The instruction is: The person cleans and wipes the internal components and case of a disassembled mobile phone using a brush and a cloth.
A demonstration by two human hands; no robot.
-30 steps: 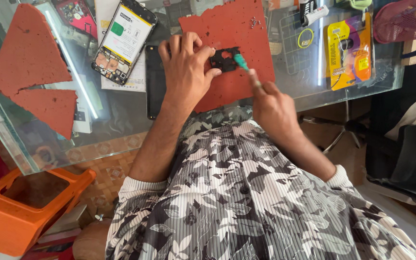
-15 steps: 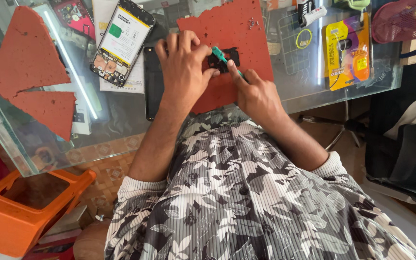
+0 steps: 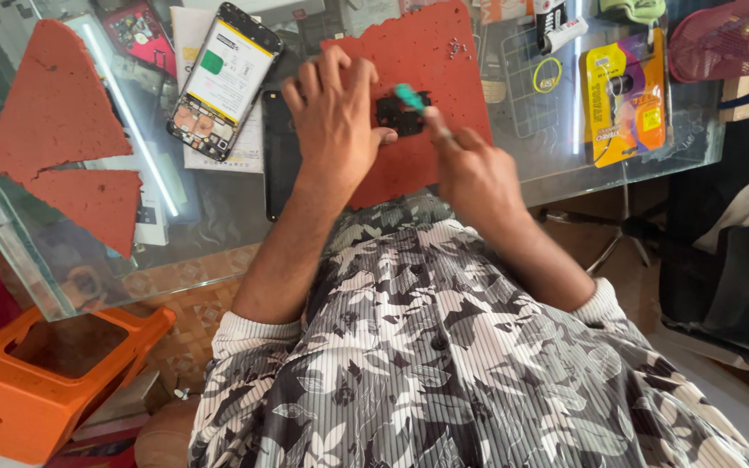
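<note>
My left hand [image 3: 333, 121] lies flat on a red-brown work mat [image 3: 431, 65], its thumb pressing against a small black phone part [image 3: 399, 115]. My right hand [image 3: 472, 169] grips a thin screwdriver with a teal handle [image 3: 409, 96], its tip down on that black part. Under my left hand lies a dark phone body [image 3: 277, 152], partly hidden. Left of it, an opened phone [image 3: 223, 82] shows its battery and circuit board. Several tiny screws [image 3: 455, 48] rest on the mat's far side.
The glass table [image 3: 218, 225] also carries torn red mat pieces [image 3: 54, 113], a yellow blister pack [image 3: 624, 100], a white tube [image 3: 561, 35] and a pink mesh basket [image 3: 721, 39]. An orange stool [image 3: 36, 381] stands below left. A chair base [image 3: 626, 230] is at right.
My right hand has slid left toward the black part, and the screwdriver has tilted more upright over it. My left hand has stayed on the mat.
</note>
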